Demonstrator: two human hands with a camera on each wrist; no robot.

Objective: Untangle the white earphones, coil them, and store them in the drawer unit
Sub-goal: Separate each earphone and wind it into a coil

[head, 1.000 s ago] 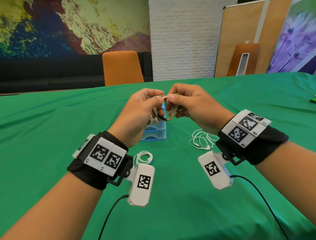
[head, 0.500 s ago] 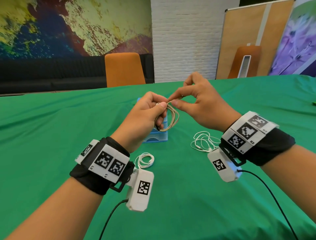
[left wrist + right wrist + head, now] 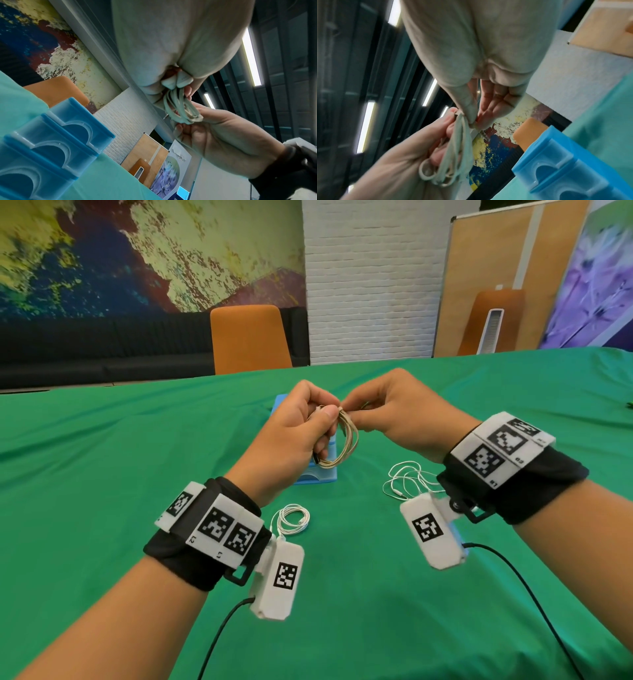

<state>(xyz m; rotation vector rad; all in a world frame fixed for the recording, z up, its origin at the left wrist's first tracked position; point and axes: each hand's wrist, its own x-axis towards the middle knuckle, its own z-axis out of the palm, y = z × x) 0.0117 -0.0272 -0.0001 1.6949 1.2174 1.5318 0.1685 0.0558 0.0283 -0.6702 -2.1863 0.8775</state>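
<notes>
My left hand (image 3: 325, 431) grips a coiled bundle of beige-white earphones (image 3: 347, 445) above the table, thumb pressed on its top. My right hand (image 3: 346, 409) pinches the cable at the top of that coil. In the left wrist view the two earbuds (image 3: 178, 81) sit against the palm and the loops (image 3: 181, 109) hang toward the right hand (image 3: 223, 135). The right wrist view shows the bundle (image 3: 458, 146) between the left hand (image 3: 406, 159) and my pinching fingertips (image 3: 471, 119). The blue drawer unit (image 3: 322, 474) stands just behind the hands, mostly hidden.
A neatly coiled white earphone set (image 3: 291, 518) lies on the green tablecloth (image 3: 102, 474) near my left wrist. A loose tangle of white earphones (image 3: 406, 481) lies by my right wrist. An orange chair (image 3: 248, 337) stands at the far table edge.
My right hand has come down from a raised pinch with spread fingers and closed in on the top of the coil. The left hand keeps its hold on the bundle.
</notes>
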